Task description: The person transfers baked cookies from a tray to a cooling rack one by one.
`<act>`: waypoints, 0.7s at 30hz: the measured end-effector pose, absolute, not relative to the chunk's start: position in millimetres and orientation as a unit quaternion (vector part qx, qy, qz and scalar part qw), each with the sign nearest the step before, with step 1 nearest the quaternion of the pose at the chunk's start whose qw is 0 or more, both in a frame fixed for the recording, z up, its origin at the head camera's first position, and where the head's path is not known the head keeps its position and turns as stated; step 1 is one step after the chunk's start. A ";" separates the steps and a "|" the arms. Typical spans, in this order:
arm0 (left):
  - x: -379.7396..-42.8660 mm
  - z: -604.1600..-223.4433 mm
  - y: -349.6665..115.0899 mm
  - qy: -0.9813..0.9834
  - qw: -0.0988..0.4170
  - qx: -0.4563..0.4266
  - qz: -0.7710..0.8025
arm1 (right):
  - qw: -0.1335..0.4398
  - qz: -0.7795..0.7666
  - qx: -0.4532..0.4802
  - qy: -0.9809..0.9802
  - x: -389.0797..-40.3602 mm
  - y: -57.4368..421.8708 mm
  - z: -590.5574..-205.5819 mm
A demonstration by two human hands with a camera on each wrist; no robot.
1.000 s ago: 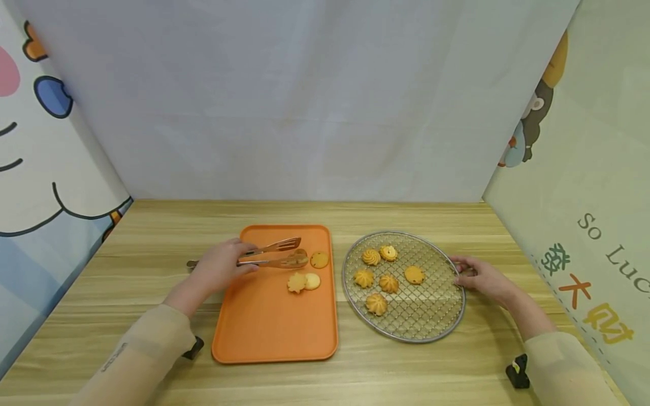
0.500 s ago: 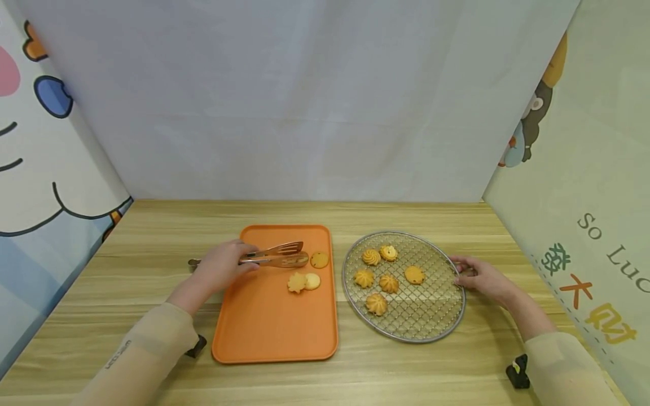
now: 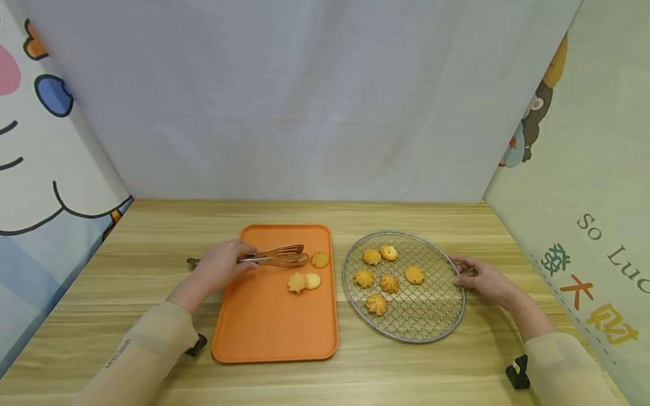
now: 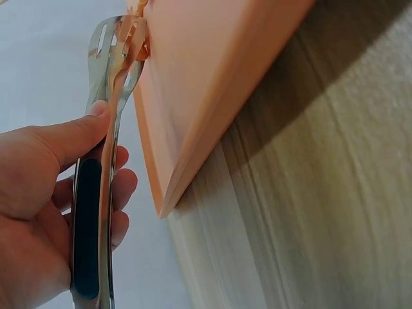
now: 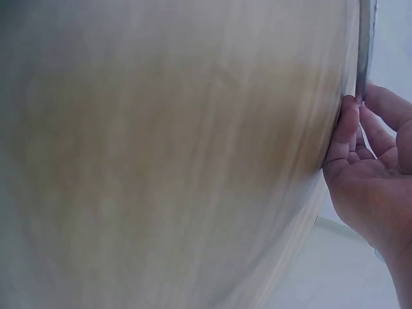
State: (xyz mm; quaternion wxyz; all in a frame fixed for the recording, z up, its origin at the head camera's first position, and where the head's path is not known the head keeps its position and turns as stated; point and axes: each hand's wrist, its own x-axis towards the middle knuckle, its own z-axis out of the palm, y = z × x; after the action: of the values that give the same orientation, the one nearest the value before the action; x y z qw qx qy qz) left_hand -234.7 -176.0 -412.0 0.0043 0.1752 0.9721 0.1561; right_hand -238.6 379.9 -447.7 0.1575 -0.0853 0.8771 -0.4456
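My left hand [image 3: 222,265] grips metal serving tongs [image 4: 90,225], with the thumb on one arm and the fingers round the other. The slotted tong heads [image 3: 281,251] are close together over the orange tray [image 3: 276,332], around a cookie mostly hidden by them. Right of the tong tips lies a round cookie [image 3: 319,259]. Lower on the tray, a flower-shaped cookie [image 3: 297,282] touches a pale round cookie [image 3: 312,281]. At the right, my right hand [image 3: 482,277] pinches the rim of a round wire rack [image 3: 431,310]; the right wrist view shows its fingers [image 5: 347,122] at that rim.
Several cookies sit on the rack's left and middle, among them a swirled cookie [image 3: 377,304] and a round cookie [image 3: 414,275]. Tray and rack stand side by side on a wooden table [image 3: 167,225]. A pale curtain [image 3: 304,113] hangs behind.
The tong heads have come closer together around the cookie, the upper one moving down. Left hand and tongs have otherwise hardly shifted. The right hand and the rack stay where they were.
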 end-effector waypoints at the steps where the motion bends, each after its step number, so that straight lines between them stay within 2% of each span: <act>1: -234.7 -411.9 -176.0 0.972 0.003 0.176 0.157 | 0.158 -0.446 -0.085 0.877 -238.6 379.9 -447.8; 10: -234.6 -410.3 -174.7 0.972 -0.005 0.172 0.159 | 0.160 -0.443 -0.083 0.878 -238.2 379.7 -447.8; 21: -234.0 -411.5 -173.8 0.972 -0.044 0.171 0.154 | 0.158 -0.440 -0.084 0.880 -238.6 379.3 -447.0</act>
State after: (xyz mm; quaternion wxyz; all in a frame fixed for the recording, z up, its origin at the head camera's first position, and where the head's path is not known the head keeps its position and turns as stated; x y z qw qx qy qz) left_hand -234.0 -173.8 -411.5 -0.0437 0.1715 0.9721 0.1541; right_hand -238.6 379.3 -447.0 0.1575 -0.0838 0.8799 -0.4403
